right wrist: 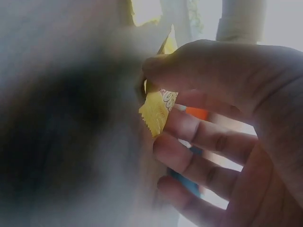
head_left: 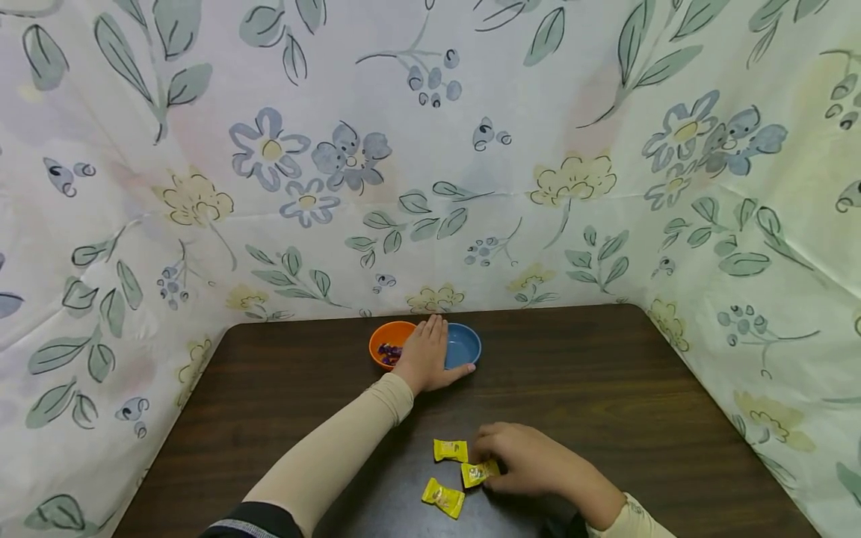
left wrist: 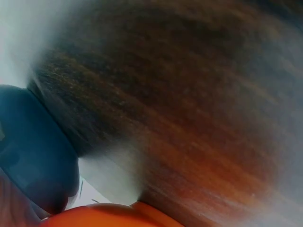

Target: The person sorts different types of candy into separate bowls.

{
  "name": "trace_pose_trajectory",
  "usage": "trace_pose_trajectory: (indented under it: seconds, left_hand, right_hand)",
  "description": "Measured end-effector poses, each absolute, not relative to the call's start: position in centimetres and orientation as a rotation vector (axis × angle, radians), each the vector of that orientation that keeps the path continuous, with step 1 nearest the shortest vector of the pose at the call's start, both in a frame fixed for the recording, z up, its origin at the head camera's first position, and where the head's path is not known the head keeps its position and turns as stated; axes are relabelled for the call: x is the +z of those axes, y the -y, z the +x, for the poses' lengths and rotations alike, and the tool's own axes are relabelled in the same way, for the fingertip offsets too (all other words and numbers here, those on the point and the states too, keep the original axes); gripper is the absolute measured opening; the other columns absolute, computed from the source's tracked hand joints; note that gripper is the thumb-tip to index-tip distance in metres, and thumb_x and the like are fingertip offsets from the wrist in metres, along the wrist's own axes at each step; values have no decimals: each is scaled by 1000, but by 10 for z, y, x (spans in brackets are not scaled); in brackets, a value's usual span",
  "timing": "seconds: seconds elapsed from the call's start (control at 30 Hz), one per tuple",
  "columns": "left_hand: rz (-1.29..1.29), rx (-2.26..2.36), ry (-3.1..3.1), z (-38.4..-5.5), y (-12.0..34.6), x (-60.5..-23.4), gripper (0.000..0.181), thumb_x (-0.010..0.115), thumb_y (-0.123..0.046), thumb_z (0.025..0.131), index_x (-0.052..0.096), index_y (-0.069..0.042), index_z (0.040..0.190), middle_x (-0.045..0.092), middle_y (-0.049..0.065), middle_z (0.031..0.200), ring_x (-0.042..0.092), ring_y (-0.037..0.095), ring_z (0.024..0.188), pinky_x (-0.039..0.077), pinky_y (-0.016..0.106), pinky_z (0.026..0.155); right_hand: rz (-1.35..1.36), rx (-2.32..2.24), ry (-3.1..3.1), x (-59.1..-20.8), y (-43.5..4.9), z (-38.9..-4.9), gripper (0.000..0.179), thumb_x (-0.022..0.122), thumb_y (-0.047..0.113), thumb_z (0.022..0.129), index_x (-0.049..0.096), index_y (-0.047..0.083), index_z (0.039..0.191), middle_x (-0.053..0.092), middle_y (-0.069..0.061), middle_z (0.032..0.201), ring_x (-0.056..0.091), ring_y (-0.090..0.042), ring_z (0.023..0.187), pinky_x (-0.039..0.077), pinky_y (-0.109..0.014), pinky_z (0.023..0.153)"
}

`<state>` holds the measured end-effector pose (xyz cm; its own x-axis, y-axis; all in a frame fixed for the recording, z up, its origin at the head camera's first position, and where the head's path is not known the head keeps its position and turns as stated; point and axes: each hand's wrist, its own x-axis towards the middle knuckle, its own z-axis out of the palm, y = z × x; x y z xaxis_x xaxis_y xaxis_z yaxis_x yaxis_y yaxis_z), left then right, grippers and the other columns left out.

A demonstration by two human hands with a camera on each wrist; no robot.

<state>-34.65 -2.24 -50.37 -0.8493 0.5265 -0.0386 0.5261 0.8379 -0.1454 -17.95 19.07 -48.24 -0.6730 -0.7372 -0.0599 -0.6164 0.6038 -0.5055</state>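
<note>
At the far side of the table, my left hand (head_left: 429, 359) lies over an orange bowl (head_left: 393, 329) and a blue bowl (head_left: 466, 345), its fingers straight and its thumb along the blue bowl's near side. Small purple-wrapped pieces (head_left: 389, 353) sit in the orange bowl. Nearer, my right hand (head_left: 534, 462) pinches a yellow-wrapped candy (right wrist: 156, 111) between thumb and finger, low over the table. Two more yellow candies lie beside it, one candy (head_left: 451, 450) just behind and another candy (head_left: 444, 498) to the front left. The left wrist view shows both bowls' outer sides, with little of the hand.
The dark wooden table (head_left: 303, 388) has rounded far corners. A floral cloth (head_left: 430, 164) hangs behind it and along both sides. The bowls stand close to the table's back edge.
</note>
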Motion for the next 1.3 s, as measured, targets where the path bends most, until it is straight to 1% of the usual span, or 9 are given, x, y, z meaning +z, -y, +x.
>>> trace_pose_trajectory:
  seconds: [0.1, 0.2, 0.4, 0.53, 0.67, 0.77, 0.97, 1.13, 1.3]
  left_hand:
    - [-857, 255, 3011, -345, 22, -499, 115, 20, -90, 96, 26, -1, 168, 27, 18, 175, 24, 31, 165, 21, 44, 135]
    - [-862, 246, 3016, -344, 23, -495, 113, 20, -89, 97, 26, -1, 168, 28, 18, 175, 25, 31, 164, 21, 43, 135]
    - [-875, 197, 3011, -341, 24, -496, 112, 23, -88, 97, 27, 0, 167, 30, 19, 174, 27, 32, 164, 22, 44, 134]
    - [-873, 183, 3010, -342, 25, -498, 113, 24, -89, 97, 28, 0, 167, 31, 19, 174, 28, 33, 163, 22, 45, 134]
    - [-856, 179, 3004, -342, 27, -500, 113, 26, -88, 97, 29, 0, 166, 32, 19, 173, 28, 33, 163, 22, 45, 134]
    - [-852, 177, 3001, -342, 28, -501, 112, 26, -88, 97, 30, 0, 166, 32, 18, 173, 29, 32, 163, 22, 45, 134]
    - [-867, 195, 3009, -343, 28, -504, 111, 24, -87, 98, 28, 0, 167, 31, 18, 174, 27, 32, 164, 22, 45, 134]
    - [-878, 200, 3014, -344, 25, -504, 111, 24, -87, 98, 26, 0, 167, 28, 18, 175, 24, 32, 164, 20, 45, 135]
    - [-899, 184, 3021, -348, 22, -505, 113, 23, -87, 97, 24, 1, 168, 26, 19, 175, 22, 33, 165, 19, 46, 135]
  right_hand:
    - [-1093, -722, -2575, -478, -196, -185, 20, 82, 20, 92, 77, 27, 110, 65, 16, 104, 59, 3, 87, 56, -21, 76]
    - [-1073, -778, -2606, -472, -203, -191, 17, 82, 23, 94, 76, 28, 110, 65, 15, 103, 60, 1, 87, 55, -22, 76]
    - [-1047, -903, -2750, -455, -217, -208, 19, 84, 21, 92, 76, 24, 109, 66, 13, 102, 62, -5, 87, 58, -27, 77]
    - [-971, -1071, -2815, -454, -223, -227, 21, 86, 17, 90, 75, 21, 108, 68, 8, 100, 63, -11, 82, 58, -27, 73]
    - [-838, -1196, -2861, -458, -223, -248, 21, 86, 14, 89, 76, 16, 108, 68, 3, 96, 63, -20, 78, 55, -26, 67]
    - [-702, -1155, -2944, -463, -219, -265, 20, 85, 16, 89, 77, 14, 107, 68, 1, 96, 61, -20, 78, 51, -27, 67]
    - [-490, -988, -3077, -474, -208, -298, 21, 81, 21, 88, 79, 13, 108, 67, 0, 99, 59, -14, 79, 52, -32, 69]
    - [-455, -910, -3096, -477, -200, -314, 23, 80, 24, 88, 80, 13, 108, 66, -2, 100, 61, -15, 84, 54, -35, 73]
    - [-464, -805, -3116, -473, -193, -319, 24, 80, 23, 88, 81, 12, 109, 66, -2, 103, 64, -16, 88, 57, -38, 77]
